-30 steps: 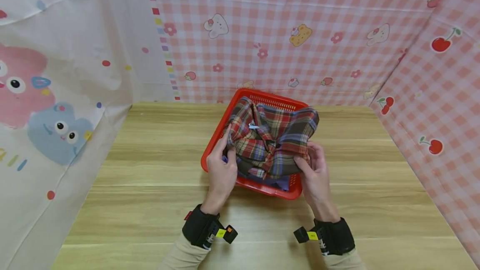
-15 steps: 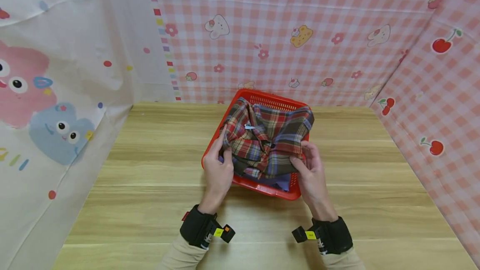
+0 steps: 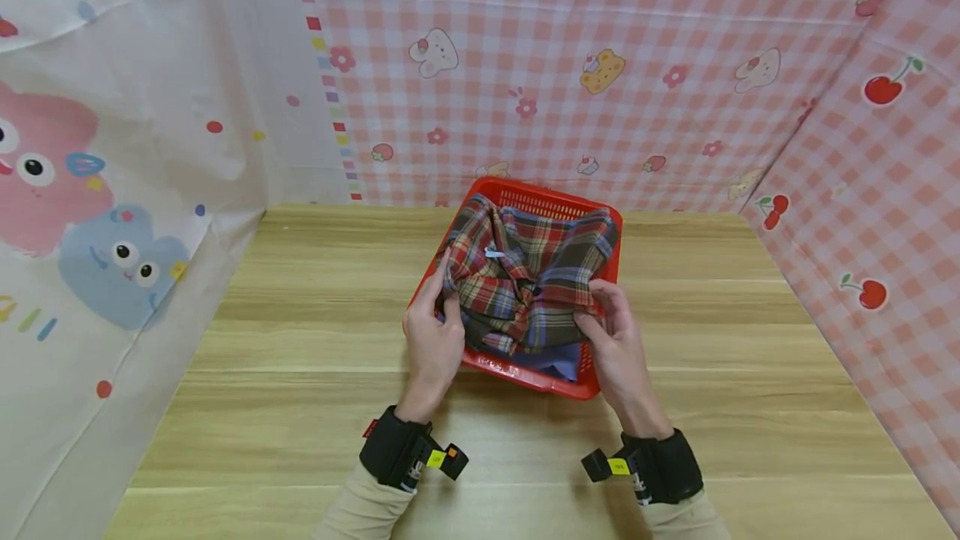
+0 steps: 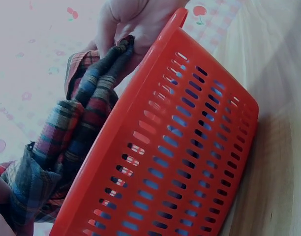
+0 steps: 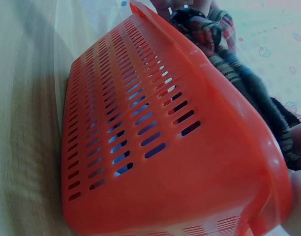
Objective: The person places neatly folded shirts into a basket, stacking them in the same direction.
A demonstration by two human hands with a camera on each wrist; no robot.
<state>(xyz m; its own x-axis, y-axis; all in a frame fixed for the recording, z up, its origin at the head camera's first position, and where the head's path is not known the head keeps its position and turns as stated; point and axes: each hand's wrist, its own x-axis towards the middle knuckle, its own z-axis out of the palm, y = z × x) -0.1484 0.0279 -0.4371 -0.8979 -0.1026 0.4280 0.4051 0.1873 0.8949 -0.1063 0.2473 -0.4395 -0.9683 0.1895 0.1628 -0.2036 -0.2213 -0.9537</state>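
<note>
A red, brown and blue plaid shirt (image 3: 555, 269) lies bunched over a red plastic basket (image 3: 566, 390), a small white label showing. My left hand (image 3: 435, 348) grips its left edge, thumb on the near side. On the right, my right hand (image 3: 621, 357) pinches the opposite edge between thumb and fingers. Folds of the shirt (image 4: 86, 118) stand above the basket's rim in the left wrist view. Purple-blue cloth (image 3: 558, 363) lies beneath it inside the basket. The right wrist view has the basket wall (image 5: 155, 191) in front, hiding much of the shirt.
The basket stands on a wood-grain table (image 3: 300, 357), close to the back wall's pink checked sheet (image 3: 540, 90). A white cartoon-print sheet (image 3: 150, 157) hangs at the left, another pink checked one (image 3: 885, 215) at the right.
Both hands have shifted slightly left with the shirt. Its right side has come in from beyond the basket's right rim. The basket has hardly moved.
</note>
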